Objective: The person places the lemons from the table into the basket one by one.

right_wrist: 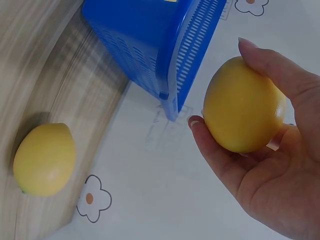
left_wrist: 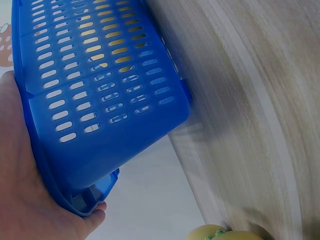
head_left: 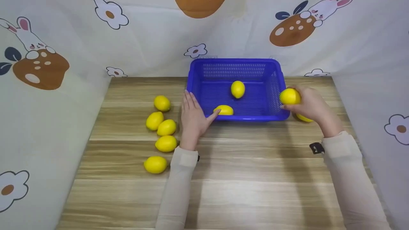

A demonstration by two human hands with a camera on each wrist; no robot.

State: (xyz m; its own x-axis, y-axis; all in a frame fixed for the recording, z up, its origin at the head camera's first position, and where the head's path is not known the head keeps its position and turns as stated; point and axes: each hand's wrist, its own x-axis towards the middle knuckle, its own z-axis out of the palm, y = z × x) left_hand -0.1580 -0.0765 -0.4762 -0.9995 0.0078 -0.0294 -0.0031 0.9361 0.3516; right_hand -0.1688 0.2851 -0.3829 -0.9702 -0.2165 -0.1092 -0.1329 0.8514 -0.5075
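Observation:
In the head view my right hand (head_left: 311, 103) grips a yellow lemon (head_left: 290, 96) just at the right rim of a blue plastic basket (head_left: 236, 118). The right wrist view shows this lemon (right_wrist: 245, 105) between thumb and fingers. Another lemon (head_left: 304, 118) lies on the table under that hand, partly hidden. My left hand (head_left: 195, 119) rests against the basket's front left corner, fingers straight along the left side, thumb across the front rim. Inside the basket are two lemons, one in the middle (head_left: 238, 89) and one by the front wall (head_left: 225, 110).
Left of the basket several lemons (head_left: 166, 143) lie in a loose column on the wooden table (head_left: 243, 179). A white cloth (head_left: 153, 41) printed with rabbits and flowers hangs behind and at both sides. The basket stands close to the back cloth.

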